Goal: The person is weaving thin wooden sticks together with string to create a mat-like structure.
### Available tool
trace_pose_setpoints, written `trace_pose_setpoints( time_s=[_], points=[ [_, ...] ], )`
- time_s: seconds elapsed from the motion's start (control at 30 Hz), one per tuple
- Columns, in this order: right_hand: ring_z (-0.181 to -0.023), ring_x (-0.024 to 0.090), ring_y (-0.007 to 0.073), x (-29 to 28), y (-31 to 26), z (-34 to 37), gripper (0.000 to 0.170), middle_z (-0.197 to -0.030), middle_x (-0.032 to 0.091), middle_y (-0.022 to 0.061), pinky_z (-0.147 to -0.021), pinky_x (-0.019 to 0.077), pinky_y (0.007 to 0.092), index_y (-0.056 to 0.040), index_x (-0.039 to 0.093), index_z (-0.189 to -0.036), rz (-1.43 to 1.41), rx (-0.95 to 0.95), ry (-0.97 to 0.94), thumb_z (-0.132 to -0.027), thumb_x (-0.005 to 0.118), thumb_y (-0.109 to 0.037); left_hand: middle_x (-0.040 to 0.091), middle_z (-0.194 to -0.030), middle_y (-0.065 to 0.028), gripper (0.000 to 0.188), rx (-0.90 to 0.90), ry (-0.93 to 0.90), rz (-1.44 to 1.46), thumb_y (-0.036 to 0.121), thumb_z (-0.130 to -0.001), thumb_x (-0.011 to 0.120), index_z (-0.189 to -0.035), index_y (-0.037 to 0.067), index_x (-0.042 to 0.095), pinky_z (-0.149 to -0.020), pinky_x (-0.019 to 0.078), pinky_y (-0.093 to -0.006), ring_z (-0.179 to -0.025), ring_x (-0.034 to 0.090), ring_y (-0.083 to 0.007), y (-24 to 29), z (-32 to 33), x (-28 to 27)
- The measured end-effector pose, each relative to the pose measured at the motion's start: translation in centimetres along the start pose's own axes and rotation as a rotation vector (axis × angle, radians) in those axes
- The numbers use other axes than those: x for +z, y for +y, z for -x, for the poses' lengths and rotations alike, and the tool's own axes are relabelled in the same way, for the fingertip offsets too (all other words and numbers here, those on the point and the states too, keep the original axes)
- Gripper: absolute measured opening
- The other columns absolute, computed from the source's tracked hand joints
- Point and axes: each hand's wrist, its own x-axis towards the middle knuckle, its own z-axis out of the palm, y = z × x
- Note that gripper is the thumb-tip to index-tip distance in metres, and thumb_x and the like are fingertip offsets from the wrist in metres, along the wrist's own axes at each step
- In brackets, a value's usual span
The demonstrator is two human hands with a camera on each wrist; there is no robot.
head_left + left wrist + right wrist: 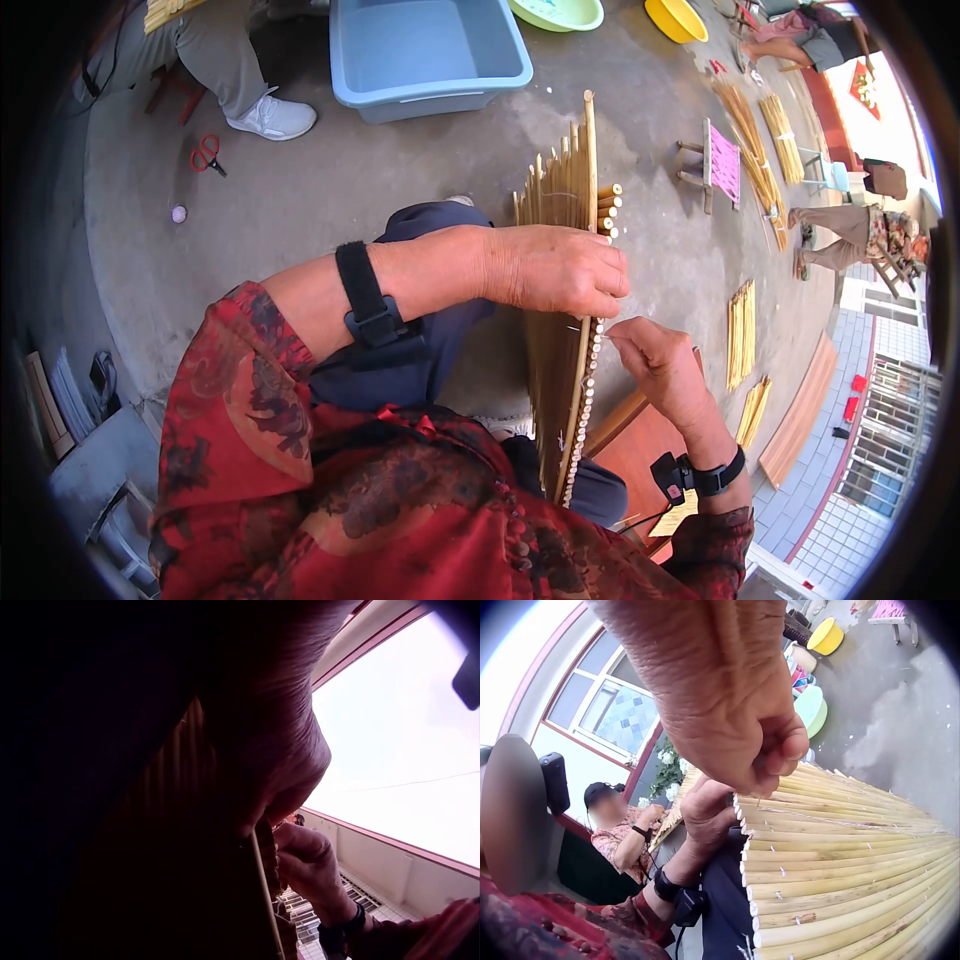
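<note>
A mat of straw-coloured stalks (817, 862), joined by rows of small white thread stitches, stands on edge across the person's lap. In the head view its cut stalk ends (585, 390) face the right hand. My left hand (560, 270) grips the mat's upper edge, with its fingers bent over it. On the right, my right hand (660, 365) has its thumb and index finger pinched together close beside the stalk ends. A thin, needle-like piece shows at these fingertips in the right wrist view, where this hand (720, 697) hangs over the mat's edge.
A blue tub (430, 95), a green basin (560, 12) and a yellow basin (677, 20) stand ahead. Red scissors (207, 155) lie on the floor at left. Stalk bundles (741, 335) and a pink-topped stool (720, 165) are at right. Another person (619, 832) sits nearby.
</note>
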Motion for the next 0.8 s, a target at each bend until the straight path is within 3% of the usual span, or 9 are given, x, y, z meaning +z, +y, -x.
trace_pose_setpoints(
  time_s=[0.13, 0.2, 0.33, 0.4, 0.5, 0.63, 0.73, 0.8],
  points=[
    [-0.07, 0.064, 0.0321, 0.7, 0.0, 0.1, 0.012, -0.078, 0.062, 0.016, -0.062, 0.0508, 0.036, -0.0044, 0.062, -0.097, -0.054, 0.043, 0.028, -0.085, 0.063, -0.002, 0.059, -0.103, -0.0077, 0.02, 0.001, 0.001, 0.001, 0.01, -0.075, 0.064, -0.094, 0.003, 0.058, -0.084, 0.0498, -0.037, -0.105, 0.058, -0.0267, 0.1, -0.1, -0.1],
    [-0.068, 0.064, 0.0312, 1.4, 0.0, 0.1, 0.012, -0.075, 0.062, 0.0165, -0.06, 0.0503, 0.0353, -0.0041, 0.061, -0.097, -0.104, 0.056, 0.05, -0.085, 0.062, -0.002, 0.056, -0.086, -0.0065, 0.012, 0.019, 0.08, -0.026, 0.012, -0.074, 0.062, -0.082, 0.005, 0.057, -0.081, 0.0494, -0.0347, -0.095, 0.058, -0.0249, 0.2, -0.2, 0.0],
    [-0.061, 0.062, 0.0274, 1.9, -0.1, -0.3, 0.016, -0.068, 0.059, 0.0139, -0.057, 0.0488, 0.0335, -0.004, 0.06, -0.1, -0.151, 0.103, 0.058, -0.085, 0.062, -0.002, 0.055, -0.086, -0.0064, 0.013, 0.021, 0.08, -0.023, 0.012, -0.073, 0.062, -0.083, 0.005, 0.057, -0.08, 0.0499, -0.0347, -0.094, 0.058, -0.0249, 0.1, -0.1, 0.1],
    [-0.056, 0.058, 0.0228, 1.9, -0.2, -0.2, 0.023, -0.064, 0.054, 0.0109, -0.055, 0.0468, 0.0319, -0.0023, 0.056, -0.105, -0.172, 0.188, 0.042, -0.083, 0.063, -0.003, 0.059, -0.1, -0.0085, 0.02, 0.001, 0.026, 0.016, 0.009, -0.075, 0.064, -0.093, 0.003, 0.058, -0.081, 0.0507, -0.0361, -0.101, 0.059, -0.0267, 0.1, -0.1, 0.0],
    [-0.054, 0.054, 0.02, 2.5, -0.3, -0.2, 0.033, -0.062, 0.05, 0.0086, -0.054, 0.0457, 0.0316, -0.0007, 0.053, -0.11, -0.251, 0.182, 0.138, -0.081, 0.066, -0.007, 0.059, -0.098, -0.0088, 0.019, 0.013, 0.076, -0.007, 0.008, -0.075, 0.064, -0.092, 0.002, 0.058, -0.08, 0.0511, -0.0362, -0.099, 0.059, -0.027, 0.0, -0.1, 0.2],
    [-0.056, 0.056, 0.0206, 3.0, -1.3, -0.6, 0.045, -0.064, 0.051, 0.0092, -0.056, 0.0465, 0.0321, 0.0003, 0.049, -0.116, -0.247, 0.23, 0.113, -0.078, 0.07, -0.011, 0.059, -0.096, -0.0086, 0.02, 0.017, 0.041, -0.033, 0.007, -0.073, 0.064, -0.092, 0.002, 0.058, -0.08, 0.0511, -0.0358, -0.099, 0.059, -0.0266, 0.0, -0.2, 0.0],
    [-0.058, 0.058, 0.0243, 4.2, -1.6, -1.0, 0.053, -0.066, 0.053, 0.01, -0.057, 0.0481, 0.0347, 0.0, 0.045, -0.12, -0.267, 0.24, 0.146, -0.075, 0.072, -0.014, 0.059, -0.098, -0.0077, 0.021, 0.008, -0.029, -0.03, 0.007, -0.071, 0.064, -0.091, 0.003, 0.058, -0.079, 0.0506, -0.0349, -0.099, 0.059, -0.0253, 0.1, -0.2, -0.2],
    [-0.061, 0.061, 0.031, 4.8, -1.5, -1.4, 0.054, -0.067, 0.055, 0.011, -0.058, 0.0491, 0.0392, 0.0, 0.044, -0.119, -0.202, 0.225, 0.244, -0.075, 0.072, -0.015, 0.06, -0.099, -0.0067, 0.021, -0.025, -0.002, -0.044, 0.007, -0.07, 0.063, -0.09, 0.004, 0.058, -0.078, 0.05, -0.0341, -0.099, 0.059, -0.0237, 0.1, -0.2, -0.3]
  ],
)
